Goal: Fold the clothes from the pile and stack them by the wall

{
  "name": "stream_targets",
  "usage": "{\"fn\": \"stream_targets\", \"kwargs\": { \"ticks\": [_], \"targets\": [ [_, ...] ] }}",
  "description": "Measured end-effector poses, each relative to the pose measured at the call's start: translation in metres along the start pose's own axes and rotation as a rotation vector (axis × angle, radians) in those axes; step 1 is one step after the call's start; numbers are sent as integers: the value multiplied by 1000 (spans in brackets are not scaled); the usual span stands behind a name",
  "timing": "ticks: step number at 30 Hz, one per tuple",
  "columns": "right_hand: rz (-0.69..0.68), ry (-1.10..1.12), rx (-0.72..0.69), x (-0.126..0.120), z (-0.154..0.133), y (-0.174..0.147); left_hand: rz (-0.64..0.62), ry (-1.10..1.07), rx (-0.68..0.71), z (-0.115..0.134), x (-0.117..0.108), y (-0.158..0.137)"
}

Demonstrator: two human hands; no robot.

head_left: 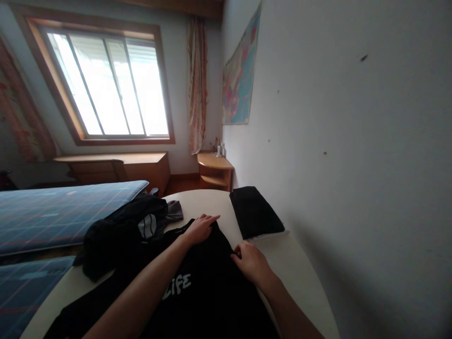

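Note:
A black shirt with white lettering, of which "Life" shows, is spread over the pale round table. My left hand rests on its far end near the neckline, fingers stretched out over the cloth. At the shirt's right edge, my right hand has thumb and fingers closed on the fabric. My left forearm crosses the shirt and covers part of the lettering. Just beyond my right hand lies a folded black cloth, flat on the table by the wall.
A heap of dark clothes with a grey-white patch sits at the table's left side. Plaid blue mattresses lie further left. The white wall runs close along the right. A wooden desk and corner shelf stand beyond.

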State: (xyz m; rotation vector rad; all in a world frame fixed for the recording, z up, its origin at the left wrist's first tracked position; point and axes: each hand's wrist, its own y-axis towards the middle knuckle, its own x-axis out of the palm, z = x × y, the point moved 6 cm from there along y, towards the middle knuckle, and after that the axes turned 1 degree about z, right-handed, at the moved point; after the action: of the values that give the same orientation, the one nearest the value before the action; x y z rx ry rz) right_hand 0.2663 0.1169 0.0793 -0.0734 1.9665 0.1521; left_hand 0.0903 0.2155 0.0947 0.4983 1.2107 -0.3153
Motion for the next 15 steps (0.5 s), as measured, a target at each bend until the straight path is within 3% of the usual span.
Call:
{"fn": "stream_targets", "kwargs": {
  "ticks": [4, 10, 15],
  "targets": [
    [-2, 52, 34, 0, 3, 0, 15, 21, -113, 5, -5, 7],
    [22, 302, 69, -3, 7, 5, 35, 53, -315, -1, -12, 20],
    [-122, 431, 70, 3, 12, 0, -31, 22, -374, -3, -8, 28]
  ]
}}
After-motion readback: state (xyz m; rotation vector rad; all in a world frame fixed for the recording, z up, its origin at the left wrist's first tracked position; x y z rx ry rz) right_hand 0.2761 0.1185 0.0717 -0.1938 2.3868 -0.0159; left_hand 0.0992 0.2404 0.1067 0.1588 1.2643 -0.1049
